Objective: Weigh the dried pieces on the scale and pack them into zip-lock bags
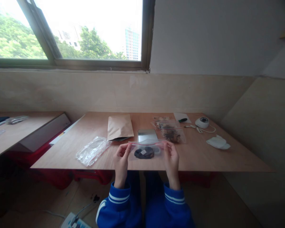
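Note:
Between my two hands a clear zip-lock bag [159,155] with a red seal line is stretched out above the front of the table. Inside it lies a dark, flattened bundle [140,154] with a small white square on it; its kind I cannot make out. My left hand [122,158] pinches the bag's upper left corner. At the upper right corner, my right hand [171,156] pinches the seal edge. Just behind the bag is a flat device with a shiny silver top [147,135]. To its left a brown kraft paper pouch [120,126] lies with its dark mouth towards me.
Empty clear bags [92,151] lie left on the table [204,160]. Filled zip-lock bags [172,133] and a dark-handled tool [183,120] are at back right. Further right are a white dome camera [201,122] with cables and a crumpled white piece [218,142].

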`<state>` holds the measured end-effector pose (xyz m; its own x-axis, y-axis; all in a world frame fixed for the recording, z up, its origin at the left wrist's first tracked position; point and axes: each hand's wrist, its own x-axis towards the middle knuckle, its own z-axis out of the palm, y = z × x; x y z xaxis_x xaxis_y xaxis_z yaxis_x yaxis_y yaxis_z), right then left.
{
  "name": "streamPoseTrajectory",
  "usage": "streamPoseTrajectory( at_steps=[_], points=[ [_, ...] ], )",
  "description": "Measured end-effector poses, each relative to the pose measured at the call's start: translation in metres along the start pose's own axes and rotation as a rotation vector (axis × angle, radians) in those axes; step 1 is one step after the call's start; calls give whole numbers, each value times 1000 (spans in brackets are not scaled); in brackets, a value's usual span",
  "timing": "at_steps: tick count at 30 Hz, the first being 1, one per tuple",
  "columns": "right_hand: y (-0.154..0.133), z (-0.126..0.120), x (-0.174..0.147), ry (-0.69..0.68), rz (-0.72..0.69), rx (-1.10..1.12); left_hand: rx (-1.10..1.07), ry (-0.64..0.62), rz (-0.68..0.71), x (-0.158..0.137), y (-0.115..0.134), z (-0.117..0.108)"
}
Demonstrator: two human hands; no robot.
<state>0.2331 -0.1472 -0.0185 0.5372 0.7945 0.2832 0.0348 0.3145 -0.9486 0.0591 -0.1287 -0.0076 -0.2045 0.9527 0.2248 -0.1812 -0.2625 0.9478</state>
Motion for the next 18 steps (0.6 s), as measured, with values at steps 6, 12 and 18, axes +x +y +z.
streamPoseTrajectory(
  at_steps=[6,12,18],
  points=[
    [-2,-3,-3,19,-81,-15,41,-8,11,-2,2,-7],
    [-7,1,-8,67,-131,-27,105,59,51,-4,10,-7],
    [-8,7,-10,59,-73,54,-50,110,3,-5,3,3]
  ],
)
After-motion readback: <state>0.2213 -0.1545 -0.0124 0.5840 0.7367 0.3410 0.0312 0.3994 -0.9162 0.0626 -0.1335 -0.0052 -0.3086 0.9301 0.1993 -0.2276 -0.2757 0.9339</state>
